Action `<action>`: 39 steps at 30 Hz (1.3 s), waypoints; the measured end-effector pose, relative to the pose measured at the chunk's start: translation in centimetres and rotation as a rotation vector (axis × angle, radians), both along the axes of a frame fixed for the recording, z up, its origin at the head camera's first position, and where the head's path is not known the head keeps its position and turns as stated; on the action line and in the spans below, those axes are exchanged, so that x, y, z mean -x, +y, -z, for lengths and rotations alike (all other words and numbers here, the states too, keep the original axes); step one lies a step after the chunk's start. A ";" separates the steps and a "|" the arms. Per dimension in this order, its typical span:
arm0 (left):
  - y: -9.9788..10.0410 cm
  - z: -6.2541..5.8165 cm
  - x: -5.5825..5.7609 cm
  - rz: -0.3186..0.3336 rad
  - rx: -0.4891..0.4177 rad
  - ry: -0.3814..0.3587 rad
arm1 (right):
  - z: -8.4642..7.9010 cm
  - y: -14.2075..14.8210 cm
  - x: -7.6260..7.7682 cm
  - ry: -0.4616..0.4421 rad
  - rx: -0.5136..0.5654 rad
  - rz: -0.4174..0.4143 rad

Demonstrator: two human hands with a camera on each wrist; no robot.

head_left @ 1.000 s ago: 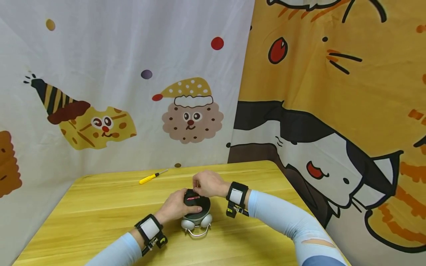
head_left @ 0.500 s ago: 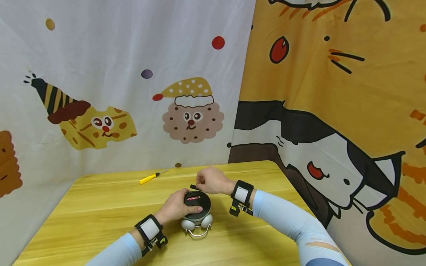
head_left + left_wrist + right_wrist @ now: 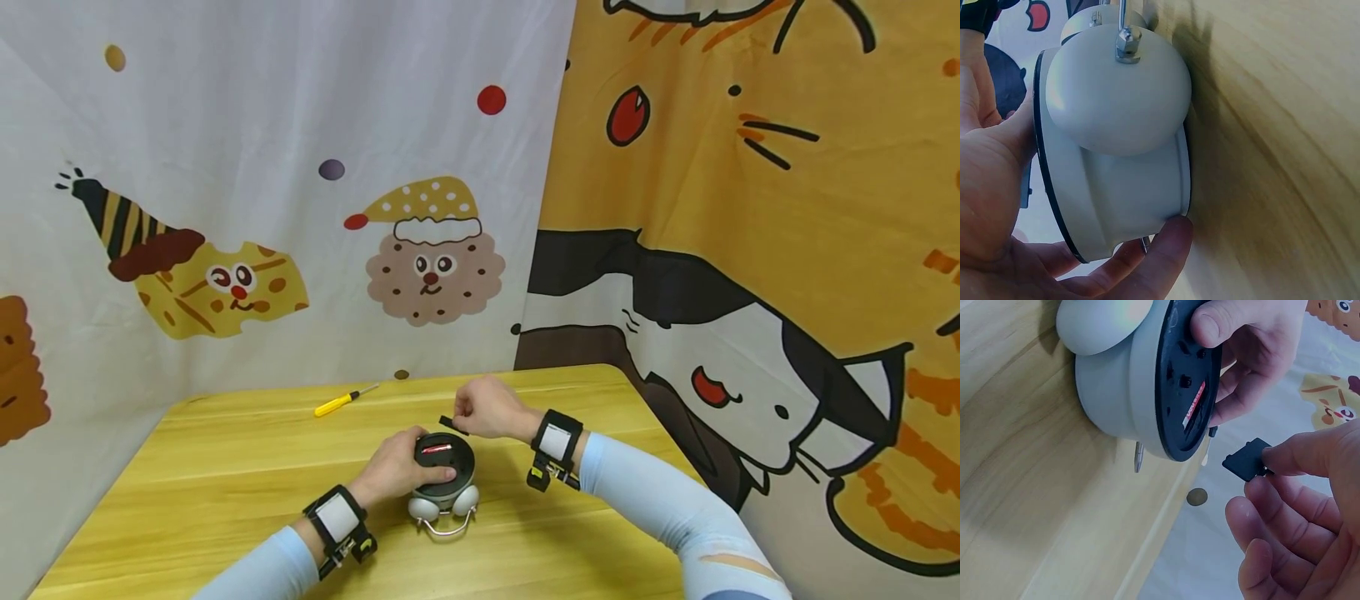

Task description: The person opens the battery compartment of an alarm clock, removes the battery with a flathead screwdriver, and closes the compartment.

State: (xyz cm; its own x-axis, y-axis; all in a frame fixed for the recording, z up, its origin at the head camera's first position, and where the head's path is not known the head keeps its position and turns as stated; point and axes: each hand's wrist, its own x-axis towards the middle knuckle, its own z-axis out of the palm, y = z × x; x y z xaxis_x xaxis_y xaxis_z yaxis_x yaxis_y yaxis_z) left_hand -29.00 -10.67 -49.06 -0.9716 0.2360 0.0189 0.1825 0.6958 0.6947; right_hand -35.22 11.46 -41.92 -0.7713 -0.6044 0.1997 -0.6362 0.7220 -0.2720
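A white twin-bell alarm clock point(image 3: 457, 461) lies face down on the table, its black back up and its bells toward me. My left hand point(image 3: 397, 464) grips it from the left, thumb over the back and fingers round the side, as the left wrist view shows on the clock's white body point(image 3: 1129, 181). In the back, a slot shows a red battery point(image 3: 1194, 403). Just beyond the clock, my right hand point(image 3: 487, 407) pinches a small black battery cover point(image 3: 1247, 460) between thumb and fingertips, apart from the clock.
A yellow-handled screwdriver point(image 3: 337, 405) lies near the back left of the wooden table point(image 3: 225, 475). Behind the table hangs a cartoon-printed curtain point(image 3: 262, 125). The clock's wire handle point(image 3: 446, 531) points toward me.
My right hand has lifted the black battery cover off the clock's back and moved away to the right with it, baring the red battery. The left hand has kept its hold.
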 end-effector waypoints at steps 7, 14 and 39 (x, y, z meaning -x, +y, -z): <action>0.1 -0.2 -0.3 -0.004 -0.007 -0.003 | 0.1 0.6 -0.1 -0.025 0.011 0.035; 0.1 -0.1 -0.3 -0.005 -0.010 -0.012 | 0.2 1.3 0.1 -0.028 0.014 0.041; 0.1 0.0 -0.3 -0.023 0.025 -0.004 | 2.0 4.5 0.3 -0.033 0.006 0.082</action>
State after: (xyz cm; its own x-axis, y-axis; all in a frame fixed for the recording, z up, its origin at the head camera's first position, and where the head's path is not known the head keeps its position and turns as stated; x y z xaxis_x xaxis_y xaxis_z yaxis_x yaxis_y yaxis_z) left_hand -28.74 -10.54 -49.07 -0.9768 0.2140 0.0099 0.1639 0.7166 0.6780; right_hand -35.52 15.92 -43.93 -0.8243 -0.5378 0.1769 -0.5656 0.7696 -0.2962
